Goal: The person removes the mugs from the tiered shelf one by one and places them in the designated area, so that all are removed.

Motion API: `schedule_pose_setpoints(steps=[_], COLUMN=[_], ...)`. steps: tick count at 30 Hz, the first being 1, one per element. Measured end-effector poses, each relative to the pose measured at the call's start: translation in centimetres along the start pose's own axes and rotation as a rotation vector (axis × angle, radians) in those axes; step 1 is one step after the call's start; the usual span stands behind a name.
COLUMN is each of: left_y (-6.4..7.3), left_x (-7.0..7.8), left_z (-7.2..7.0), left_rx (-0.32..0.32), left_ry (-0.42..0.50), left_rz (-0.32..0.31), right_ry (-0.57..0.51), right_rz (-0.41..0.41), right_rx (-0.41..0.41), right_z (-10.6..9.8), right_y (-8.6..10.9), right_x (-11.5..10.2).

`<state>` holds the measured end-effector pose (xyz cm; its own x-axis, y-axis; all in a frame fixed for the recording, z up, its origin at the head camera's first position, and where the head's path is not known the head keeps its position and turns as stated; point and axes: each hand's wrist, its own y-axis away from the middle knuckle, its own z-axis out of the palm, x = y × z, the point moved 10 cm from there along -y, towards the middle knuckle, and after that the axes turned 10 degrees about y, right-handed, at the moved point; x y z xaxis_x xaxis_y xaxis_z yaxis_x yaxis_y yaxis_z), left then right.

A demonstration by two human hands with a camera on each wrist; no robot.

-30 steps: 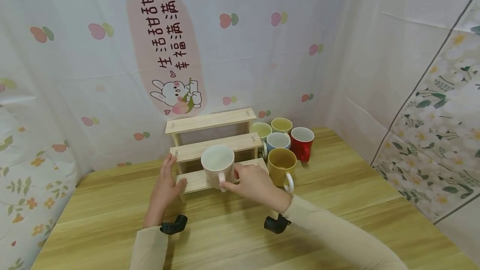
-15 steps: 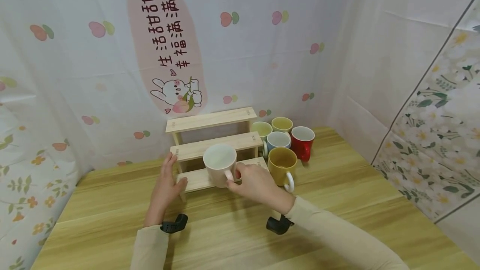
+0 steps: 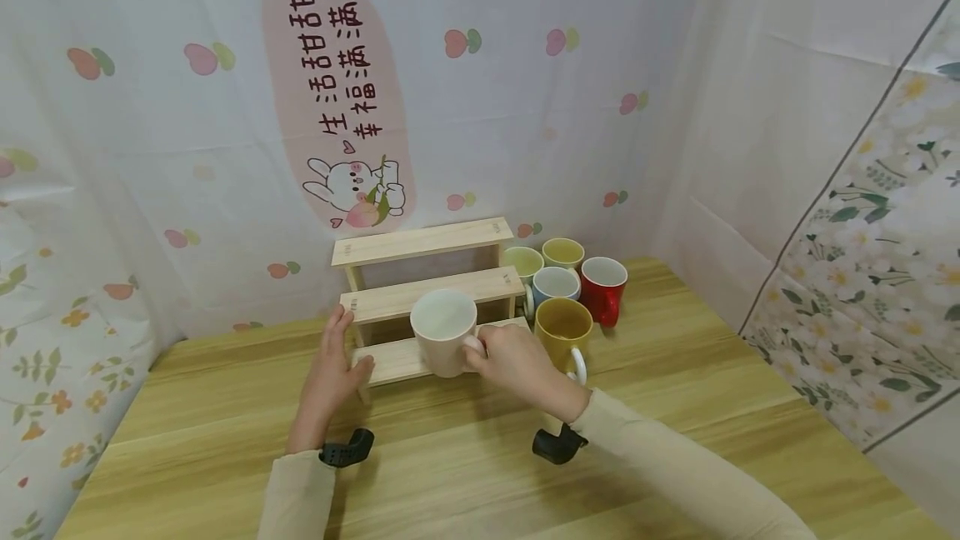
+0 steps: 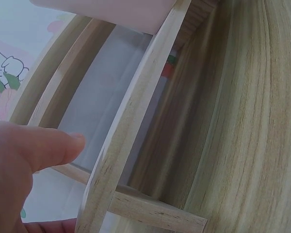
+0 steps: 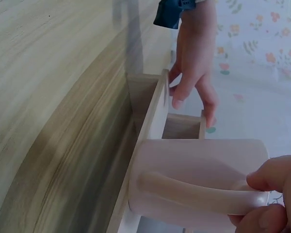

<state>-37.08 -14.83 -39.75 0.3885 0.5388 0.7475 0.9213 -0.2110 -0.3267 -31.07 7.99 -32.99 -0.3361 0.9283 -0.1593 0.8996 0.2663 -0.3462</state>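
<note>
A pale pink mug [image 3: 441, 340] with a white inside sits upright at the lowest board [image 3: 390, 361] of a three-step wooden rack [image 3: 431, 294]. In the right wrist view, the base of the mug [image 5: 199, 162] meets that board near its front edge. My right hand [image 3: 517, 365] pinches the mug's handle [image 5: 203, 194] between thumb and fingers. At the rack's left end, my left hand [image 3: 330, 373] spreads its fingers, with the thumb near the lowest board and the fingertips by the middle one. The left wrist view shows the left thumb [image 4: 48, 145] straight.
Right of the rack several mugs stand close together: a mustard one [image 3: 558, 332] in front, a blue one [image 3: 555, 283], a red one [image 3: 602, 290], and yellow-green ones [image 3: 562, 252] behind. A patterned curtain [image 3: 517, 132] hangs behind the wooden table [image 3: 450, 457].
The pink mug has turned, so its handle swung from the front toward the right. It also shifted slightly right. My right hand followed the handle; the left hand stayed put.
</note>
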Motion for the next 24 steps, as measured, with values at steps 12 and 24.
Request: schedule_pose_setpoints(steps=[12,24], left_y=[-0.1,0.3], left_x=[0.0,0.1], left_z=[-0.2,0.1], left_rx=[-0.002,-0.019], left_ry=[0.007,0.015], left_rz=[0.001,-0.012], right_ry=[-0.057,-0.065], right_rz=[-0.058,-0.046], right_rx=[0.028,0.194], right_z=[0.6,-0.6], right_y=[0.1,2.5], right_x=[-0.4,1.5])
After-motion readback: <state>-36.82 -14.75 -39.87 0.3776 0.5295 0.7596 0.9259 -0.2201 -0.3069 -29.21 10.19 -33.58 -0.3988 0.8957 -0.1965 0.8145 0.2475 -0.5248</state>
